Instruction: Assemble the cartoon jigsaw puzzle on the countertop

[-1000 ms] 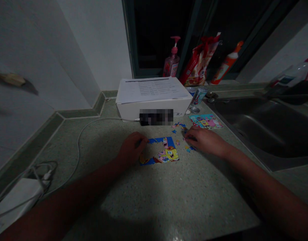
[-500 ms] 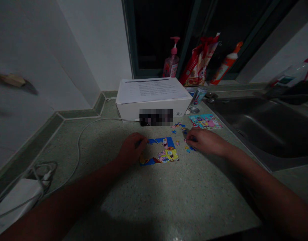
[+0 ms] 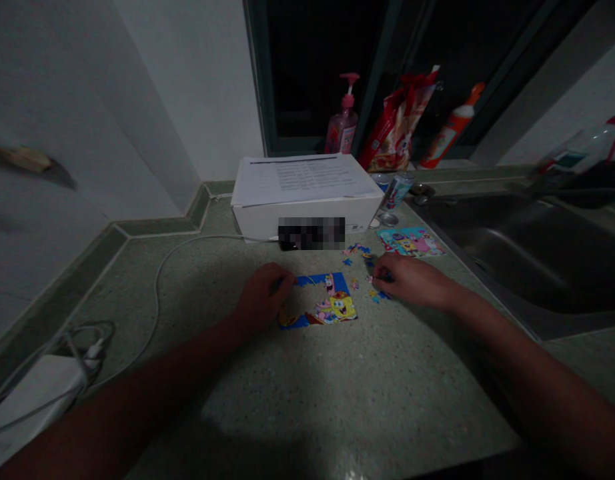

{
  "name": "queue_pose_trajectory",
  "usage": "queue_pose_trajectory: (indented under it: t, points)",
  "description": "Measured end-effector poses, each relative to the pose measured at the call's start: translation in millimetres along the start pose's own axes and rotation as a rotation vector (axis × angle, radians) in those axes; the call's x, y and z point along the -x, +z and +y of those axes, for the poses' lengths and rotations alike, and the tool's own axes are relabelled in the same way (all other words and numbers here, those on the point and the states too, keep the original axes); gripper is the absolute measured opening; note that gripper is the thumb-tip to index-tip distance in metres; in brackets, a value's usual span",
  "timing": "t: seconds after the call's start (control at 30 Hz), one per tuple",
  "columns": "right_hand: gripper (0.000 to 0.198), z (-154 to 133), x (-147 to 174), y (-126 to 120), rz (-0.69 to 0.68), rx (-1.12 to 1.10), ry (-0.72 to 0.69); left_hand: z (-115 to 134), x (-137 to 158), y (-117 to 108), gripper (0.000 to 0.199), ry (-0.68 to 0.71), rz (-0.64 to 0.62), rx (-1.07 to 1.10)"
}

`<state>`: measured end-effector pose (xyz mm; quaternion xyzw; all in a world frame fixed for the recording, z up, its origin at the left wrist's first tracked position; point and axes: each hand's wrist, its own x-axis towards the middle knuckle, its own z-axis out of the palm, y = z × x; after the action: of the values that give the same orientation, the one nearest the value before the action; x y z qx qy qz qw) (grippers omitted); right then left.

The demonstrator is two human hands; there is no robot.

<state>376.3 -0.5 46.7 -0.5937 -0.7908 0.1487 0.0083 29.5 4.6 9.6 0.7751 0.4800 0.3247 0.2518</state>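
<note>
A partly joined jigsaw puzzle (image 3: 341, 308) with a yellow cartoon figure and blue edges lies on the counter, its middle bare. My left hand (image 3: 265, 293) rests over its left edge, fingers curled and the fingertips by the top left corner; what they may grip is hidden. To the right, my right hand (image 3: 405, 280) is low over the counter, thumb and forefinger pinched at a small pinkish puzzle piece (image 3: 369, 279). Loose puzzle pieces (image 3: 357, 249) lie in a cluster beyond it, and more blue and yellow pieces (image 3: 375, 296) lie partly under that hand.
Behind the puzzle stands a white box (image 3: 307, 190) topped with printed paper, a blurred-out dark object against its front. A cartoon picture card (image 3: 411, 241) lies near the sink (image 3: 527, 260). A can (image 3: 398, 191) stands beside the box. A white cable (image 3: 156, 287) curves across the left.
Both hands stay almost where they were. The right fingertips have shifted very slightly at the small pinkish piece, which shows a little more clearly.
</note>
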Motion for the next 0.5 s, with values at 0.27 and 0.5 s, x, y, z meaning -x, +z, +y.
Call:
queue_pose_trajectory:
  t: [0.27,0.5]
  points:
    - [0.006,0.4,-0.6,-1.8,-0.02,-0.107,-0.017,-1.0,0.2,1.1,0.024,0.014,0.009,-0.007]
    - [0.007,-1.1,-1.1,-0.8,0.007,-0.224,-0.052,-0.9,1.0,0.5,0.022,0.071,0.033,-0.027]
